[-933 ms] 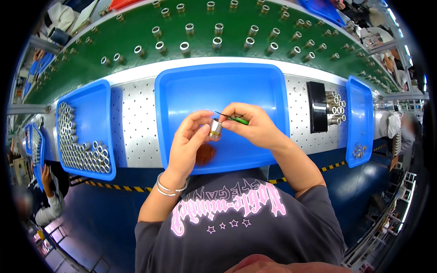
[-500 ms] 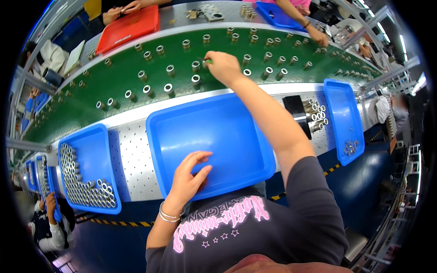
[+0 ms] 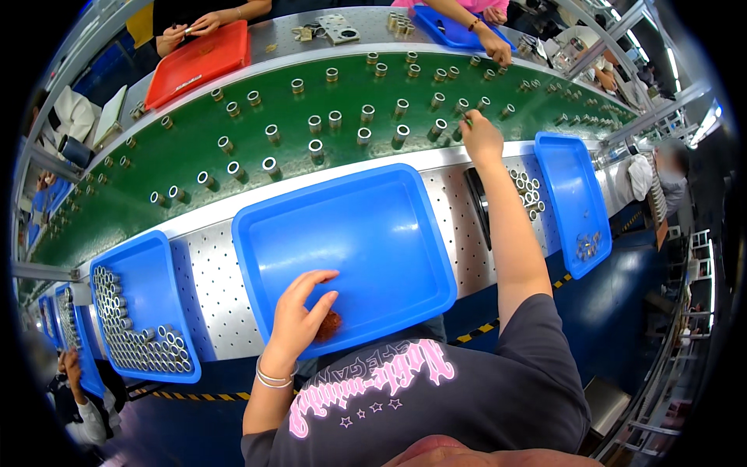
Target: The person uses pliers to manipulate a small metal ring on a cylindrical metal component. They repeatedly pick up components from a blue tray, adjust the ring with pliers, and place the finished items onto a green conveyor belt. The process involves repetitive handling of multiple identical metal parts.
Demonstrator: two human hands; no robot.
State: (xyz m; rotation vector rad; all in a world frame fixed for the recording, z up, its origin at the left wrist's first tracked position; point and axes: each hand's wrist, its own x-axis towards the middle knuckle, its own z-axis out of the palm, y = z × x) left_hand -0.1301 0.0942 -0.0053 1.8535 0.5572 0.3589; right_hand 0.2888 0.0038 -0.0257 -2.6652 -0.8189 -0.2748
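Note:
My left hand (image 3: 299, 313) hangs over the near left corner of a large blue tray (image 3: 342, 233), thumb and forefinger apart, nothing between them. Just below its thumb shows a rough reddish-brown wad (image 3: 330, 325); whether the hand touches it is unclear. My right hand (image 3: 482, 138) reaches over the green belt (image 3: 296, 109), fingers pinched on a small dark piece too small to name. Its fingertips are close to an upright metal sleeve (image 3: 463, 104); another metal sleeve (image 3: 438, 127) stands to their left. Many such short, hollow cylinders stand in loose rows along the belt.
At left a blue tray (image 3: 167, 272) holds packed metal sleeves. Under my right forearm are a black object (image 3: 476, 204) and a cluster of sleeves (image 3: 527, 193). A narrow blue tray (image 3: 572, 202) with small parts lies beyond. Across the belt, co-workers' hands work beside a red tray (image 3: 198, 66).
My right hand has moved right along the belt, away from the middle sleeves. My left hand keeps its pose over the tray; the reddish-brown wad shows more clearly. The whole view has shifted slightly.

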